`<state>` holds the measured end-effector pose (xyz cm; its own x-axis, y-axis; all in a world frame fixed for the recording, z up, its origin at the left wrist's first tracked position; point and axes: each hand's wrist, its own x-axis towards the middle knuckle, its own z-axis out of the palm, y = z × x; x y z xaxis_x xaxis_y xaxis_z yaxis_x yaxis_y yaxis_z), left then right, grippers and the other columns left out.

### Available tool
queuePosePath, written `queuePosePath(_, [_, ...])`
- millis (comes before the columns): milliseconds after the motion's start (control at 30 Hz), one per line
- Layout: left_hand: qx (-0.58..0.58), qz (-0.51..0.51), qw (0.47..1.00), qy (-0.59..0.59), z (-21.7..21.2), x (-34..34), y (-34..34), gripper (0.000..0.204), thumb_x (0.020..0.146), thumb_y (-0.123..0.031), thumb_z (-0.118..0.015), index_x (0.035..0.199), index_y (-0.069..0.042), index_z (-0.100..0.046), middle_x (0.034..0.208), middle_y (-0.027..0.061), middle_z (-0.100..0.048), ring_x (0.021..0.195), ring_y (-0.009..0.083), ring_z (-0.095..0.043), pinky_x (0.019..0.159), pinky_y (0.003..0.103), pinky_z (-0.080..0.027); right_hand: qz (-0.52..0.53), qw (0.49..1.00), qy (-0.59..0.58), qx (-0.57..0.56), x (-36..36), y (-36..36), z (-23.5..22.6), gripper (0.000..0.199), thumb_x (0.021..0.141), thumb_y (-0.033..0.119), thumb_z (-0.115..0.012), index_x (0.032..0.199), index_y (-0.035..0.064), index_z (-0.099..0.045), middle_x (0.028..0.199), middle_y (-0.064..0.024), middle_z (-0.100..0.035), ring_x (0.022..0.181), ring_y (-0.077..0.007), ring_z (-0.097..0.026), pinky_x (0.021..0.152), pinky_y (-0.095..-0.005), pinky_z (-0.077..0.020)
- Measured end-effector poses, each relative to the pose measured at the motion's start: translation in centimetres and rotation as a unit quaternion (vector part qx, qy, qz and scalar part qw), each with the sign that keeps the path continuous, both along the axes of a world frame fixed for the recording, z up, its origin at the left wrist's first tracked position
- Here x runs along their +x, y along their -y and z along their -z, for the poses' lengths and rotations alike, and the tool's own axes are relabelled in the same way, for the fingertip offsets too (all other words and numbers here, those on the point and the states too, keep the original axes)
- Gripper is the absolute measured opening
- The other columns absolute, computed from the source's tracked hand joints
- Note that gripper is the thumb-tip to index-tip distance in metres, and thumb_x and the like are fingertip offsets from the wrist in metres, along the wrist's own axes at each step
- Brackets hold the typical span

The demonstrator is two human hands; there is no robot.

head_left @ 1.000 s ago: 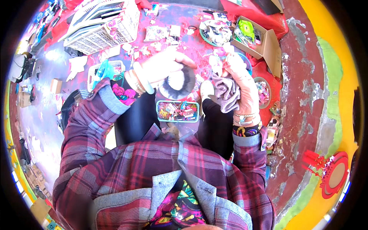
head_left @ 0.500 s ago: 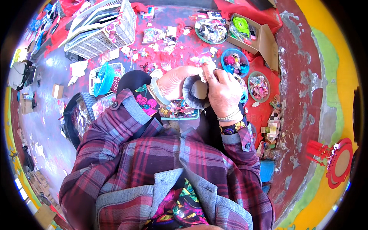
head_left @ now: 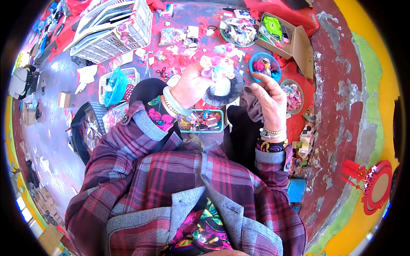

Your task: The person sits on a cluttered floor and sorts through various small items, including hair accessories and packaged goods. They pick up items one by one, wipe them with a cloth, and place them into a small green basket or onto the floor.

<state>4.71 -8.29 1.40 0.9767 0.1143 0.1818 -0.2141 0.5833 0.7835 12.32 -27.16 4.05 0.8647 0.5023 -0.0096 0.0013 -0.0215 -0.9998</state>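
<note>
My left hand (head_left: 190,87) is closed on a hair tie (head_left: 234,93), a dark fuzzy ring with a pale middle. A shiny pastel bow (head_left: 217,68) in white, pink and lilac sits at the ring's upper edge, by my left fingertips. To the right, my right hand (head_left: 272,102) is raised with its fingers apart and a little bent, holding nothing that I can see. A crumpled mauve-grey cloth (head_left: 253,104) lies beside it, between the ring and my palm. Under my hands stands a green-rimmed tray (head_left: 205,131) of small colourful pieces.
Ahead right are a blue basin (head_left: 278,76), a bowl of pink pieces (head_left: 293,97), a bowl of wrapped pieces (head_left: 239,33) and an open cardboard box (head_left: 304,47). A white crate (head_left: 115,45) and a white basket (head_left: 133,76) stand to the left. Small parts litter the red-stained surface ahead.
My right hand has let go of the bow and moved right, its fingers opening. The left hand has risen a little with the hair tie, and the bow now shows fully.
</note>
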Motion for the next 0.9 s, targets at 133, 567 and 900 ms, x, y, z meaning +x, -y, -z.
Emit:
queuePosePath(133, [0.001, 0.0, 1.0, -0.019, -0.8, -0.5, 0.2, 0.032, 0.089, -0.004, -0.041, 0.121, 0.002, -0.04, 0.108, 0.0092, -0.052, 0.097, 0.0163, -0.052, 0.086, 0.029, -0.041, -0.056, 0.993, -0.099, -0.016, -0.3, -0.2, -0.4, 0.016, 0.079, 0.008, -0.062, 0.094, 0.0014, -0.061, 0.074, -0.0012, -0.06, 0.061, -0.0037, -0.052, 0.052, -0.0164, -0.0396])
queuePosePath(567, [0.232, -0.072, 0.961, -0.133, 2.4, 1.4, -4.3, 0.022, 0.085, -0.006, -0.045, 0.106, -0.004, -0.053, 0.092, 0.0075, -0.059, 0.086, 0.0198, -0.056, 0.075, 0.032, -0.045, 0.1, 0.988, -0.107, 0.049, 0.8, 4.0, -0.4, 0.011, 0.079, 0.012, -0.06, 0.076, 0.0013, -0.061, 0.068, -0.0014, -0.058, 0.062, -0.0065, -0.052, 0.058, -0.0184, -0.0407])
queuePosePath(900, [0.131, 0.123, 0.954, -0.241, 0.9, 2.2, 1.0, 0.03, 0.089, -0.014, -0.046, 0.114, 0.001, -0.044, 0.093, 0.0094, -0.058, 0.085, 0.0213, -0.06, 0.064, 0.025, -0.048, 0.358, 0.893, -0.27, 0.046, -2.3, 25.2, 17.9, 0.012, 0.081, 0.017, -0.05, 0.076, 0.0069, -0.054, 0.062, -0.004, -0.057, 0.048, -0.0164, -0.056, 0.045, -0.0302, -0.0482])
